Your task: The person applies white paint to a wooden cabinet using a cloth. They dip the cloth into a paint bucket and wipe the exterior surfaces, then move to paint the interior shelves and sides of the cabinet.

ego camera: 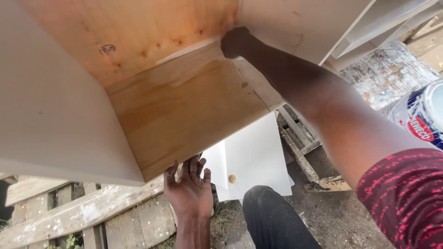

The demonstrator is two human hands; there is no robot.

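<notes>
The open plywood box cabinet with white-painted outer faces and bare pale-brown wood inside (184, 106) fills the upper left of the view, tipped so that its open mouth faces the camera. All places below are given relative to this cabinet.

The left hand (189, 186) is at the cabinet's lower front edge, palm up and fingers spread, with the fingertips pressed under the edge of the bottom panel; it props rather than grips. The right hand (236, 41) reaches deep into the cabinet's far upper corner, where the bottom panel meets the back and the right side; it looks curled into a loose fist against the joint, but whether it holds anything there I cannot tell.

Below the cabinet's front edge lies a flat white board with a small round wooden knob (251, 161), and left of that run weathered paint-splashed pallet planks (83, 214). To the cabinet's right stand a paint-crusted drum (392, 69) and a white and blue paint bucket (422, 115).

As a judgement, the cabinet is stiff and rigid, bulky more than heavy, and awkward for its size. The painted outer faces look smooth and likely slippery; the raw inner wood should give better friction. The safest holds appear to be the panel edges and inside corners, one hand low, one high.
</notes>
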